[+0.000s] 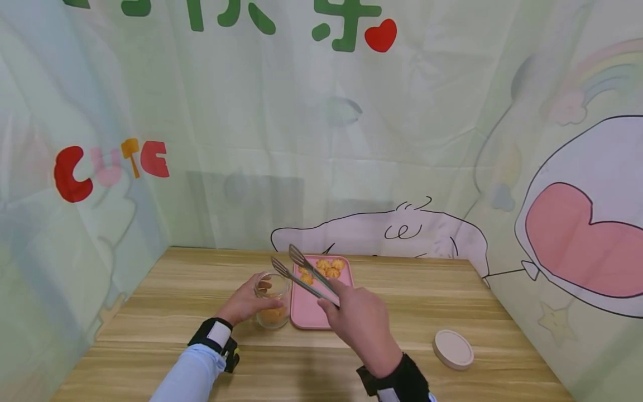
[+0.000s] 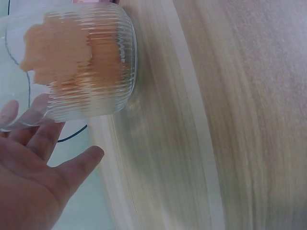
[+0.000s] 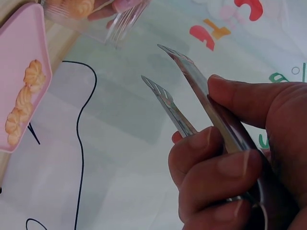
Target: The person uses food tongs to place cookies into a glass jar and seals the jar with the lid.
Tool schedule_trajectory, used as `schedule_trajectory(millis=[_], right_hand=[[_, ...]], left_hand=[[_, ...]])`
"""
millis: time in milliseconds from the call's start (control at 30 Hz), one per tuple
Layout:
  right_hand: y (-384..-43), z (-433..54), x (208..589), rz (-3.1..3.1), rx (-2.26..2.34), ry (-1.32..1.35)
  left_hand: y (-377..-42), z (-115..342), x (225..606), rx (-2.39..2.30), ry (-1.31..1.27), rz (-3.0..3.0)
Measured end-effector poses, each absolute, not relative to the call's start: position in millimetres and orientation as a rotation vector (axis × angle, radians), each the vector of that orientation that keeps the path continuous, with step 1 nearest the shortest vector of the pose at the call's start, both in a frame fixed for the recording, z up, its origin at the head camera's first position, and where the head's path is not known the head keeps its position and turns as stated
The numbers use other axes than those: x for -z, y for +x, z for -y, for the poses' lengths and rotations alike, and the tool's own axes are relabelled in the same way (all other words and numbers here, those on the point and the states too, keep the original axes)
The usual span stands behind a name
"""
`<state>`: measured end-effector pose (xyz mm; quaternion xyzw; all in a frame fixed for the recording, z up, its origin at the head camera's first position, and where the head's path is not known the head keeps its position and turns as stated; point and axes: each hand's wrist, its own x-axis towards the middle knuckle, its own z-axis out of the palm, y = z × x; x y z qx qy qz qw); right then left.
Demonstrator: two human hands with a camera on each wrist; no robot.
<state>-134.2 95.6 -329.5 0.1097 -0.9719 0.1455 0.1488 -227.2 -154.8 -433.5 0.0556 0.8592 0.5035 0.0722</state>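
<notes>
My left hand [image 1: 248, 301] is around a clear glass jar [image 1: 272, 285] standing on the table, thumb at the front and fingers behind the glass. Golden cookies [image 2: 72, 57] lie at the bottom of the ribbed jar in the left wrist view. My right hand [image 1: 361, 321] grips metal tongs [image 3: 216, 117], thumb on one arm and fingers wrapped round the other. The tongs' slotted tips are spread apart with nothing between them, over the tray's left side in the head view. Several piped cookies [image 1: 331, 269] sit at the far end of the pink tray [image 1: 307, 312].
A round pale lid [image 1: 454, 349] lies on the wooden table [image 1: 412, 301] at the right. Behind the table hangs a printed cloth backdrop [image 1: 241, 184], which also runs along both sides.
</notes>
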Motion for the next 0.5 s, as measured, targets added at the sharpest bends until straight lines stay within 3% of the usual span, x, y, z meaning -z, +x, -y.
schedule_trajectory(millis=[500], right_hand=[[-163.4,-110.7,345.3,2.889,-0.451,0.197]], left_hand=[[-229.5,155.7,435.1,-1.514,0.14,-2.566]])
